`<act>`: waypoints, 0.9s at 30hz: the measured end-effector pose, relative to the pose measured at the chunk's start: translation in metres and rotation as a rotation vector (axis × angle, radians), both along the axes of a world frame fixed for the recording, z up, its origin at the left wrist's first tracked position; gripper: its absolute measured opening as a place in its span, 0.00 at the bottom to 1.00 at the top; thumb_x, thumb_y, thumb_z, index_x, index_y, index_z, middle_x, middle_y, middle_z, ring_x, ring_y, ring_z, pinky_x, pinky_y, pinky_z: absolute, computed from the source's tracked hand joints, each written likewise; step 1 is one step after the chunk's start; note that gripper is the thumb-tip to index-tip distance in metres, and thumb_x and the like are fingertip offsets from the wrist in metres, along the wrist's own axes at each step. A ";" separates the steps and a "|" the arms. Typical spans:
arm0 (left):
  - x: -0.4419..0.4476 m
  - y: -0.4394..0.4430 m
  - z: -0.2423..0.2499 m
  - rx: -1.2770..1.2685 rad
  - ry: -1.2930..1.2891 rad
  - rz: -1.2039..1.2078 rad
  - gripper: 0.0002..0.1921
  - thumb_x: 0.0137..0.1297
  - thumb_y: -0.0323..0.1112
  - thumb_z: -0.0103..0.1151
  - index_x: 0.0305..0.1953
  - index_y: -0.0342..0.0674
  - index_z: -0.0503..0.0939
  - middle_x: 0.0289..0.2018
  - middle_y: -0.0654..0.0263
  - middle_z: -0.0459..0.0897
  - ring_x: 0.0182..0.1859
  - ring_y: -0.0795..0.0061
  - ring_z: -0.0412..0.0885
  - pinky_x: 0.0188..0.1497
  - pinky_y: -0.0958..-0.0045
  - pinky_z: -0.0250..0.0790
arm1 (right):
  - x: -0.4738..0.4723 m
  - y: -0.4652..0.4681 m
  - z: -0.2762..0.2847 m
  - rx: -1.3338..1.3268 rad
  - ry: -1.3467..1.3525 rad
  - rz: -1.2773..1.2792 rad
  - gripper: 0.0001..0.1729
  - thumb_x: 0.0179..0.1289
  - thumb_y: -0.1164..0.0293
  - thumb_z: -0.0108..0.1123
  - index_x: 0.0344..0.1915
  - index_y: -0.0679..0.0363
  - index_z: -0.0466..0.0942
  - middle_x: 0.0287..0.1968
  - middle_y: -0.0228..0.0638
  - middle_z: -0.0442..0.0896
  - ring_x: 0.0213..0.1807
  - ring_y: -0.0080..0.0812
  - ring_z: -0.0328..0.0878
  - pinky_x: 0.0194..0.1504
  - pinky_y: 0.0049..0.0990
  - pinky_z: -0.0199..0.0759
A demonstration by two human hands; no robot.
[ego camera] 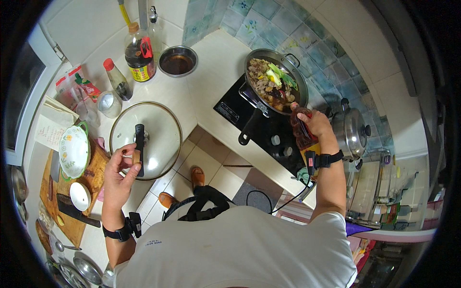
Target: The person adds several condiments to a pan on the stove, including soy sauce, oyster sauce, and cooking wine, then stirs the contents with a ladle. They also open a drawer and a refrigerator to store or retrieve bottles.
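My right hand grips a plastic bottle of dark reddish liquid, which has a coloured label. Its mouth lies at the near rim of a wok on the black stove. In the wok are browned meat pieces with green onion on top. Whether liquid is flowing cannot be made out. Between the fingers of my left hand is a small brown bottle cap. That hand is over the edge of a glass lid with a black handle.
A metal bowl of dark liquid, a large soy sauce bottle and a red-capped bottle stand along the back. A lidded steel pot is on the right. A cutting board holds a cleaver and bowls at left.
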State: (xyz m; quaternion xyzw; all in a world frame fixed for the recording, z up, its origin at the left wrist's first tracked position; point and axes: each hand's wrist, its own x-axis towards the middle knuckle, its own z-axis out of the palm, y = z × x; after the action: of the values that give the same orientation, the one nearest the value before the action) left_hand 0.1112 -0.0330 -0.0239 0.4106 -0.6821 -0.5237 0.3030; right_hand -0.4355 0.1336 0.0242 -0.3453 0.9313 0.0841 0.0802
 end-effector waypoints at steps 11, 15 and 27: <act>0.006 0.003 0.000 -0.003 -0.023 -0.016 0.20 0.62 0.24 0.63 0.56 0.35 0.77 0.31 0.74 0.75 0.34 0.85 0.72 0.44 0.78 0.72 | 0.011 -0.008 0.005 0.031 0.021 -0.055 0.45 0.62 0.33 0.55 0.49 0.69 0.81 0.48 0.61 0.83 0.54 0.58 0.79 0.55 0.48 0.73; 0.008 0.005 -0.001 0.009 -0.015 -0.013 0.20 0.61 0.22 0.63 0.56 0.34 0.78 0.31 0.74 0.74 0.33 0.85 0.73 0.44 0.78 0.72 | 0.015 -0.003 0.007 -0.098 -0.031 -0.014 0.42 0.64 0.37 0.57 0.47 0.72 0.80 0.45 0.64 0.82 0.53 0.61 0.78 0.54 0.48 0.71; 0.014 0.007 0.003 -0.012 -0.058 -0.060 0.20 0.61 0.22 0.63 0.56 0.35 0.77 0.33 0.72 0.78 0.35 0.84 0.74 0.46 0.77 0.71 | 0.001 0.019 0.006 -0.426 0.035 -0.067 0.46 0.65 0.33 0.50 0.45 0.73 0.79 0.44 0.66 0.82 0.52 0.62 0.79 0.54 0.47 0.71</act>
State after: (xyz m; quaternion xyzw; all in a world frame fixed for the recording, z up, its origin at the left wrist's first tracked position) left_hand 0.1252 -0.0263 -0.0210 0.4031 -0.7059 -0.5163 0.2696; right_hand -0.4349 0.1522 0.0299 -0.3218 0.9402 -0.1114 -0.0079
